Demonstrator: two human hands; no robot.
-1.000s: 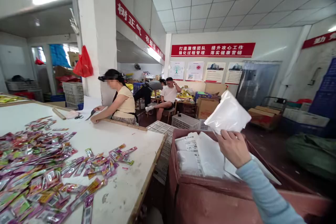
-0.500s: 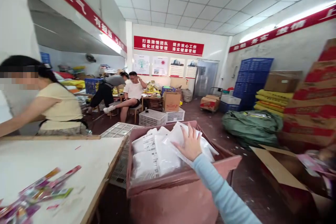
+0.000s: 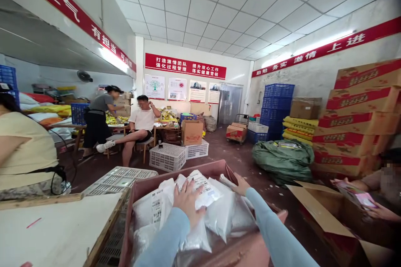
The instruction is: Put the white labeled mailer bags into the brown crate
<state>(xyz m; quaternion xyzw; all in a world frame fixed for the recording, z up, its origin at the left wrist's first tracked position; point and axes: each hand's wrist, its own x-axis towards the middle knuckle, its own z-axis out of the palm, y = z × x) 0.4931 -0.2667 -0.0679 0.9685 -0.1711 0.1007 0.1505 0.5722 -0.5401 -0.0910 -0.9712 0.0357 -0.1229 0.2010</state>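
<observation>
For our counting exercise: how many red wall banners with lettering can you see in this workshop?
3: the left banner over the left wall, the back banner on the far wall, the right banner along the right wall. More may lie out of view.

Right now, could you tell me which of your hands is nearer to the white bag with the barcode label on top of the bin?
Left. The left hand rests on the labelled bag; the right hand is to its right, at the bin edge.

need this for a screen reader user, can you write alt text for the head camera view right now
A person in light blue sleeves presses the left hand and right hand onto white labelled parcel bags piled in a reddish bin, beside a white table. Behind are other people, white plastic crates, stacked cartons and red wall banners.
</observation>
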